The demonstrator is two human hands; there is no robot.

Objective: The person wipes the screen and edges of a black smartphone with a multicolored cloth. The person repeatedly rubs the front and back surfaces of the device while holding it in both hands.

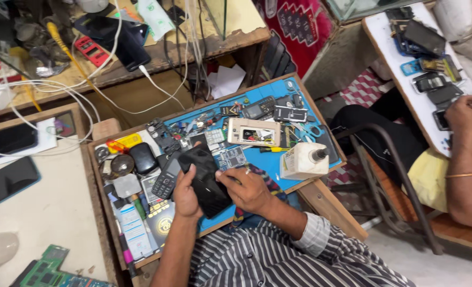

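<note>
A black smartphone (206, 178) lies slanted over the blue work mat (268, 95), and both my hands grip it. My left hand (185, 194) clasps its left edge with the thumb on the phone's face. My right hand (245, 188) grips the right edge; a ring shows on one finger. Beside my left hand sits a small black keypad phone (165, 179). Farther back on the mat rests an opened gold-framed phone (253, 132), and a white plastic bottle (302, 161) with a dark cap lies to the right.
The mat holds circuit boards, screwdrivers, blue scissors (310, 130) and several phone parts. White cables (60, 87) trail over a cluttered wooden shelf behind. Dark phones (5, 180) lie on the left counter. On the right, another person (461, 159) sits at a white table with several phones.
</note>
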